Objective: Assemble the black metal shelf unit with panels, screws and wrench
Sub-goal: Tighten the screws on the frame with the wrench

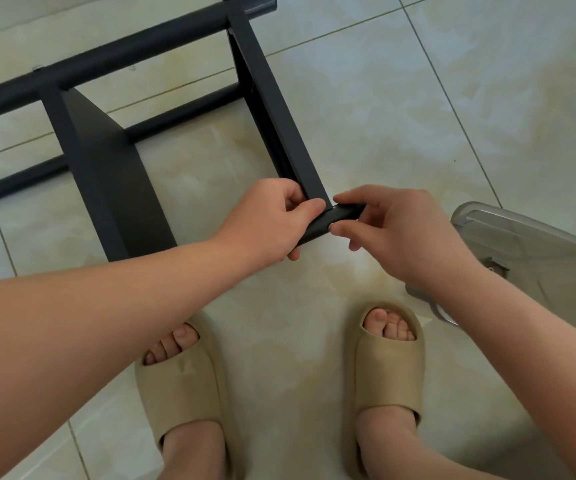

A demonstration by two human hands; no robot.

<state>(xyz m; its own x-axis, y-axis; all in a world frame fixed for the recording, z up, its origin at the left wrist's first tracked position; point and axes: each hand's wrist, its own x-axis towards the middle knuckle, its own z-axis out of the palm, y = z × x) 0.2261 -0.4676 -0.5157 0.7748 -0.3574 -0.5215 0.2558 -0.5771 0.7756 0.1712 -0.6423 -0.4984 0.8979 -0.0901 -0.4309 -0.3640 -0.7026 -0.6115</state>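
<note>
The black metal shelf frame (113, 60) lies on its side on the tiled floor. Two dark panels rise toward me: a left panel (113, 181) and a right panel (272, 98). A black tube (317, 225) runs across their near ends. My left hand (266, 220) grips this tube where it meets the right panel's near end. My right hand (397, 230) pinches the tube's free end between thumb and fingers. No screw or wrench shows in this view.
A clear plastic bin (536, 251) lies on the floor at the right, beside my right forearm. My feet in beige slippers (182, 386) stand just below the hands. Pale floor tiles (418, 98) spread around the frame.
</note>
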